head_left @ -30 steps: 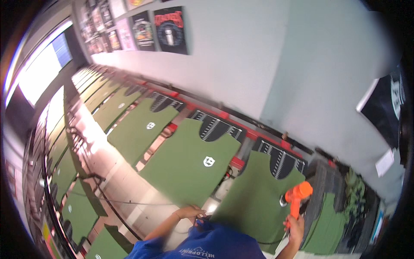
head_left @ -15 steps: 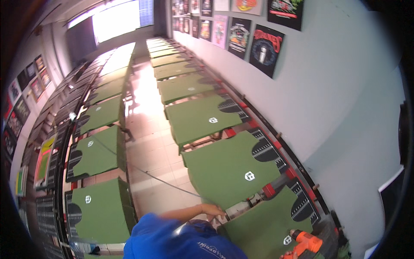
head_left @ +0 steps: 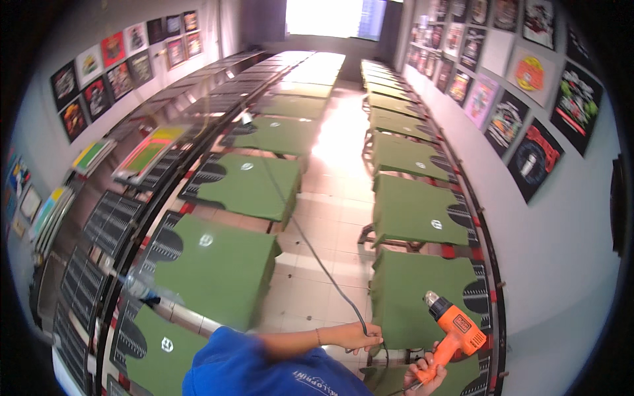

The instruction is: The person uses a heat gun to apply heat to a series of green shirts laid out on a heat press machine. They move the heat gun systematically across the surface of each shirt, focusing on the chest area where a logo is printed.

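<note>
My right hand [head_left: 424, 375] is wrapped round the handle of an orange heat gun [head_left: 460, 329]. The metal nozzle points up and left, over a green T-shirt [head_left: 403, 284] stretched on a dark board on the right row. A dark cable [head_left: 321, 264] runs from far down the aisle to my left hand [head_left: 360, 336], whose fingers are closed on it. Below that hand the cable hangs in a loop. On the left row, the nearest green T-shirts [head_left: 218, 264] each bear a small white badge print.
Two long rows of shirt boards flank a tiled aisle [head_left: 330, 244]. Posters [head_left: 505, 129] cover both walls. Printing screens [head_left: 148, 155] with bright colours lean at the left, near bare dark boards [head_left: 113, 221]. A clear bottle [head_left: 140, 289] lies by the left rail.
My view has swung left, bringing more of the left row into sight. The heat gun is lifted, its nozzle tipped further up. My left hand stays on the cable.
</note>
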{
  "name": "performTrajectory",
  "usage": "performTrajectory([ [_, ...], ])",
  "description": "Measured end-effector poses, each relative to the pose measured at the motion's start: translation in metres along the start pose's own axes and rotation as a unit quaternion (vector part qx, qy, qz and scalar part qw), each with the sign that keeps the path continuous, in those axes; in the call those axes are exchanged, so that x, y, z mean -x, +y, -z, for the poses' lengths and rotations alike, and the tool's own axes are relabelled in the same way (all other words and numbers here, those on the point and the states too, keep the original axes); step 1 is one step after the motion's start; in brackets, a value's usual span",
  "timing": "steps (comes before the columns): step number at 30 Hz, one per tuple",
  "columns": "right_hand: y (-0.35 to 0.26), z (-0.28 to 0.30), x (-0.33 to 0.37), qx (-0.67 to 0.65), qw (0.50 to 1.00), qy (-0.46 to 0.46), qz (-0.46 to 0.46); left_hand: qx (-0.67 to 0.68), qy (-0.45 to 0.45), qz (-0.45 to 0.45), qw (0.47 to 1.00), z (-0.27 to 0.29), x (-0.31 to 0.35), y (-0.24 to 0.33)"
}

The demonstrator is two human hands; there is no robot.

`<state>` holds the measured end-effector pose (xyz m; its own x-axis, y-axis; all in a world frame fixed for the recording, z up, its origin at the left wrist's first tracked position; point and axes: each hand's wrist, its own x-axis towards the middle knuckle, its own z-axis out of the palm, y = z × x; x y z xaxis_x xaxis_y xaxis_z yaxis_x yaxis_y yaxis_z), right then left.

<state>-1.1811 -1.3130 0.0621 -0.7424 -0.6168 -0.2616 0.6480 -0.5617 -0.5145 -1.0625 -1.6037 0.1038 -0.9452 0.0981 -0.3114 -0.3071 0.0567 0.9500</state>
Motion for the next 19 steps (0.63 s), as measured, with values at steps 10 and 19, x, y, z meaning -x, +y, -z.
performTrajectory([
  [10, 0.089, -0.093, -0.066, 0.129, 0.963, -0.085, -0.221, -0.018, 0.407, -0.090, 0.909, 0.051, 0.183, -0.011],
  [19, 0.174, -0.196, -0.129, -0.088, 0.824, -0.387, -0.404, -0.048, 0.643, -0.070, 0.761, 0.009, 0.283, -0.034],
])
